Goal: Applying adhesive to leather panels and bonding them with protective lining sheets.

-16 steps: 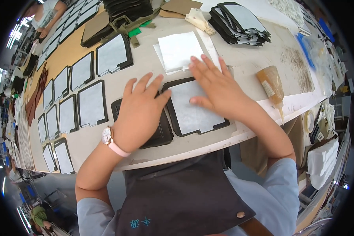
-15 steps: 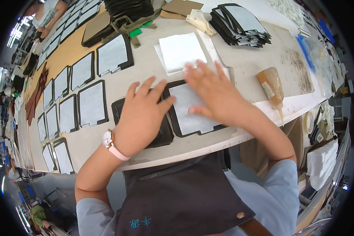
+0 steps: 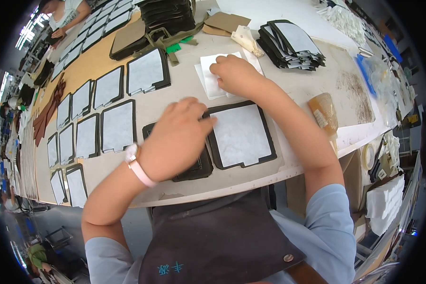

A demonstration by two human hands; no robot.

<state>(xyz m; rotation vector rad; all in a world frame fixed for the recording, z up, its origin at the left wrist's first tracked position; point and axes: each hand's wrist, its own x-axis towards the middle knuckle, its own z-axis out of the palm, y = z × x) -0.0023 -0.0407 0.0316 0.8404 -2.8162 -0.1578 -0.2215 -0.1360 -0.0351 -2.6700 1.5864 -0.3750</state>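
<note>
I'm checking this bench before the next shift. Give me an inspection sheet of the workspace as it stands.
Surface: pale worktable, stained near its right end.
Job's things: black-framed panel with white sheet in front of the person; stack of white sheets beyond it; dark panel under the left hand.
Clutter: rows of finished panels, stack of black pieces, brown glue bottle.
Hands: left hand flat on the dark panel; right hand resting on the white sheets.
Cables: nothing seen.
Surroundings: another person at the far end.
</note>
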